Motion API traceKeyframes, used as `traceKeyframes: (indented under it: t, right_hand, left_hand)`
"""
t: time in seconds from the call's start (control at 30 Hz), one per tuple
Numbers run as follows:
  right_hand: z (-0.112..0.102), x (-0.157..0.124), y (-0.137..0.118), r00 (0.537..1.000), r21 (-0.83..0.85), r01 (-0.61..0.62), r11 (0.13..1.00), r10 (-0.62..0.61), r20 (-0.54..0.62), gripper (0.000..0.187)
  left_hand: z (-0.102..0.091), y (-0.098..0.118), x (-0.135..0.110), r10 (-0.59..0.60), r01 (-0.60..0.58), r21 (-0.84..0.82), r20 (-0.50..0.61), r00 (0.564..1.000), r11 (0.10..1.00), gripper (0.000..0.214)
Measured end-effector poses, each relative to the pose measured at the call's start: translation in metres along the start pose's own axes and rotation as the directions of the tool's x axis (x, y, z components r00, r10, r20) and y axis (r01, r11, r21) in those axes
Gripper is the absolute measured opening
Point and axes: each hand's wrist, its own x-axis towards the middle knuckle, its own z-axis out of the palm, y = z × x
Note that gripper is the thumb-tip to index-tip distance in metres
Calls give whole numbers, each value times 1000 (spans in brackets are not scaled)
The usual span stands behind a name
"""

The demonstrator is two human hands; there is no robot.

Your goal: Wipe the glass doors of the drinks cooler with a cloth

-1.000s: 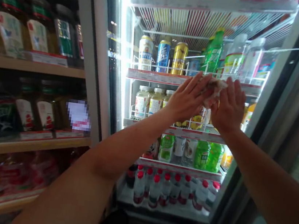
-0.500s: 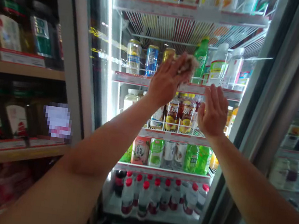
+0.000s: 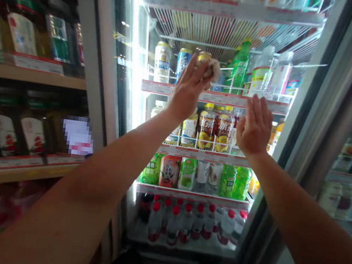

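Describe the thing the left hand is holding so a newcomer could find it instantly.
Start at the lit drinks cooler in the middle and find its can shelf, second visible from the top. In front of the gold can there, the left hand grips a crumpled whitish cloth. It is the only soft, shapeless thing among rigid cans and bottles.

Left hand (image 3: 186,92) gripping crumpled cloth (image 3: 216,69), right hand (image 3: 254,127) open beside it, lit drinks fridge (image 3: 331,83) behind

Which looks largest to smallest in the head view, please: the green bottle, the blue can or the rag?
1. green bottle
2. blue can
3. rag, though the left hand covers part of it, so can versus rag is unsure.
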Motion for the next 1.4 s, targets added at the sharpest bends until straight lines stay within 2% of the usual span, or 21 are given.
traceKeyframes:
  t: [0.07,0.13,0.3,0.33,0.4,0.47,0.5,0.53,0.57,0.63,0.7,0.73,0.8,0.87,0.93,1.03,1.1,1.13,1.27,1.33,1.4]
  right_hand:
    - [0,0,-1,1000,-3,-4,1000,4,6,61]
    - [-1,0,-1,1000,-1,-8,1000,8,9,61]
    - [-1,-1,1,1000,37,-15,999,15,13,64]
    - [0,-1,2,1000,46,-11,999,11,16,65]
    - [0,-2,3,1000,55,-8,998,7,17,66]
    - [1,-3,5,1000,58,-6,998,5,14,65]
    - [1,-3,6,1000,60,-4,998,3,10,65]
    - [2,-4,6,1000,63,1,998,-1,2,65]
    - [2,-4,7,1000,66,9,998,-9,-6,64]
    - [2,-5,8,1000,62,25,998,-24,-20,62]
    - [2,-5,8,999,49,27,998,-26,-27,62]
    - [2,-5,7,999,43,25,999,-24,-26,62]
    - [2,-4,7,1000,37,14,999,-13,-16,62]
    - [2,-4,7,1000,34,0,999,0,2,64]
    - [2,-3,7,1000,33,-7,999,7,14,65]
    - [2,-3,8,1000,39,-1,999,0,17,66]
    - [3,-3,8,1000,41,-2,999,1,20,66]
    - [3,-4,8,1000,41,-5,999,4,21,66]
    - [1,-4,7,1000,47,-12,999,12,17,63]
    - [-1,-4,5,1000,52,-11,999,10,25,62]
    - [-2,-4,4,1000,54,-9,999,7,28,62]
  left_hand:
    - [-4,14,-10,95,-94,-12,156,983,995,45]
    - [-5,23,-15,153,-150,-31,238,959,988,46]
    - [1,20,-11,-33,32,2,71,997,999,45]
    - [2,21,-13,-34,34,4,66,997,999,45]
    - [2,28,-23,73,-73,-3,137,988,997,45]
    - [-2,33,-34,239,-238,-36,262,935,971,46]
    - [-5,33,-38,282,-280,-48,300,911,959,46]
    - [-7,32,-41,278,-277,-47,307,910,960,46]
    - [-9,28,-42,226,-227,-30,279,933,974,46]
    - [-11,20,-46,41,-44,16,142,989,999,44]
    - [-9,16,-53,-93,92,38,23,995,995,43]
    - [-8,17,-59,-99,99,40,10,995,994,43]
    - [-7,23,-71,7,-8,20,87,996,1000,42]
    - [-9,26,-77,166,-162,-37,220,961,986,43]
    - [-12,22,-75,210,-201,-62,260,942,978,44]
    - [-17,10,-65,4,-3,-9,125,992,1000,44]
    - [-19,8,-66,-118,118,10,52,992,993,45]
    - [-20,10,-70,-127,127,12,54,990,992,46]
    - [-25,17,-91,17,-15,-9,178,984,1000,41]
    - [-30,10,-97,-48,48,0,139,989,999,40]
    - [-34,0,-102,-181,181,23,20,983,983,41]
